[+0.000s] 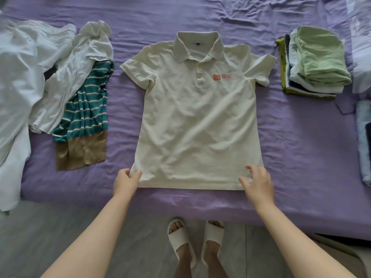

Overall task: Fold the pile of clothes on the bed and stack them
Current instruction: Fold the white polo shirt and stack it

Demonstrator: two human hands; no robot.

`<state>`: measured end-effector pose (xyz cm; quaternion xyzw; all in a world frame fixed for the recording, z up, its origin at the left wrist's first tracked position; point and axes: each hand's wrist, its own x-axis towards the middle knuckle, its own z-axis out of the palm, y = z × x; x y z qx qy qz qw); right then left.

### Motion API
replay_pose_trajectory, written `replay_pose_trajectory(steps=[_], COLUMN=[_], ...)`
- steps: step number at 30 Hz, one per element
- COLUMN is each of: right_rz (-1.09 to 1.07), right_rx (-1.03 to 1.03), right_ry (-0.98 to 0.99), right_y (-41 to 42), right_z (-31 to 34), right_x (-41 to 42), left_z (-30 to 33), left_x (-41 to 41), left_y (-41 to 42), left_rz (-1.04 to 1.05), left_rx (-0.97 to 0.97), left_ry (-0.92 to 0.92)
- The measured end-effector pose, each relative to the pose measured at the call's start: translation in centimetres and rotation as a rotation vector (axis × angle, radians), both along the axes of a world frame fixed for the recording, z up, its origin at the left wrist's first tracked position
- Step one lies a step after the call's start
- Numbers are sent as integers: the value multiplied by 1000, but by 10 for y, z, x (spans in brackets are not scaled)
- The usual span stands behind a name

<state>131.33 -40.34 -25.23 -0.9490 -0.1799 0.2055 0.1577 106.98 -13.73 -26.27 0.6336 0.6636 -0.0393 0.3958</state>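
Note:
A cream polo shirt (197,121) with an orange chest logo lies spread flat, front up, in the middle of the purple bed (297,141). My left hand (126,180) pinches its lower left hem corner. Over the lower right hem corner hovers my right hand (259,180), fingers spread and blurred, gripping nothing. An unfolded pile of white clothes (40,67) lies at the left, with a teal striped garment (86,105) and a tan piece (82,151). At the right sits a stack of folded clothes (315,61) with a green one on top.
More folded fabric (364,141) lies at the bed's right edge, and pale bedding (361,47) sits at the far right. The bed's front edge is just below the shirt hem. My feet in white slippers (196,243) stand on the grey floor.

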Motion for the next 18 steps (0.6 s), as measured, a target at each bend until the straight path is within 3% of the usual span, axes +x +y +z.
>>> replay_pose_trajectory(steps=[4, 7, 12, 15, 18], right_rz=[265, 317, 366, 504, 610], right_rx=[121, 95, -63, -54, -176], right_ry=[249, 286, 153, 34, 112], right_y=[43, 68, 81, 91, 100], right_z=[-12, -27, -36, -35, -33], right_x=[-28, -50, -53, -50, -51], left_z=[-9, -8, -2, 0, 1], left_x=[-5, -8, -2, 6, 1], left_y=[0, 5, 19, 22, 21], left_rz=[239, 388, 228, 197, 204], left_rx=[-72, -181, -365, -337, -216], left_ry=[-176, -307, -424, -497, -478])
